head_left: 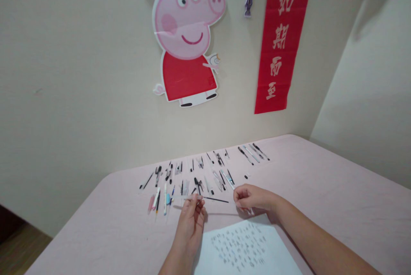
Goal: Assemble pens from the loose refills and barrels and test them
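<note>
My left hand (pixel 193 215) is closed, thumb and fingers pinching a pale, see-through pen barrel. A thin dark pen refill (pixel 216 199) sticks out of that grip toward the right. My right hand (pixel 251 197) is closed, a short way right of the refill's tip. A small clear piece shows under its fingers, but I cannot make out what it holds. Just beyond both hands lie pen parts in groups, such as a black-and-clear group (pixel 198 185) and a pale blue pen part (pixel 228 178). A sheet of paper covered in handwriting (pixel 239 245) lies below the hands.
Whole pens (pixel 246 155) lie at the far right of the rows. Coloured pens (pixel 165 198) and a pink piece (pixel 151 203) lie on the left. A small black cap (pixel 246 177) is on the pink tablecloth (pixel 105 223). Behind stands a wall (pixel 96 95) with decorations.
</note>
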A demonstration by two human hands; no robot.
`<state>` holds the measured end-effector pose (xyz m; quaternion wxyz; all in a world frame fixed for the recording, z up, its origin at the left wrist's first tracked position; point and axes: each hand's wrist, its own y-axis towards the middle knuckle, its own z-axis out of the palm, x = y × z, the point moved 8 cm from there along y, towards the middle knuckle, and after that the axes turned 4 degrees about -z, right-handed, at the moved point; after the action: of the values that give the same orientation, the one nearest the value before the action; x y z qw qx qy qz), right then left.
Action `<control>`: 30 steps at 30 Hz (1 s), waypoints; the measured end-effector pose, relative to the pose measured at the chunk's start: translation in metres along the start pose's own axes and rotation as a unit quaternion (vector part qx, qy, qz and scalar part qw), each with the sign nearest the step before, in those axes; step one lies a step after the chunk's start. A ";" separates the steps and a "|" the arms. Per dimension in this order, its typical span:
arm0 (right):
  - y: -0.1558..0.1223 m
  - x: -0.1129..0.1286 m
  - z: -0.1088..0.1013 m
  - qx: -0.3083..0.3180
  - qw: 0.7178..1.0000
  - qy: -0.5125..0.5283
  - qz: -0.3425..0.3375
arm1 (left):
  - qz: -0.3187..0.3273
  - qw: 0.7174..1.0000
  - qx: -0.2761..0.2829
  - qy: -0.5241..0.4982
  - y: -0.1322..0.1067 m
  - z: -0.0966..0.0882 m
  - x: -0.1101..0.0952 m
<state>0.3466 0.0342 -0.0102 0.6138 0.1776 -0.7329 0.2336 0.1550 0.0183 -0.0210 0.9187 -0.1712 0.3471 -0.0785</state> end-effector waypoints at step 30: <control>0.011 0.033 0.034 -0.127 0.989 0.063 -0.048 | -0.064 0.992 0.082 0.074 -0.015 0.021 0.015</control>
<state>0.3066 0.0246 0.0162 0.6866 0.1180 -0.7074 0.1198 0.1798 0.0061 -0.0102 0.8943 -0.1114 0.3952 -0.1780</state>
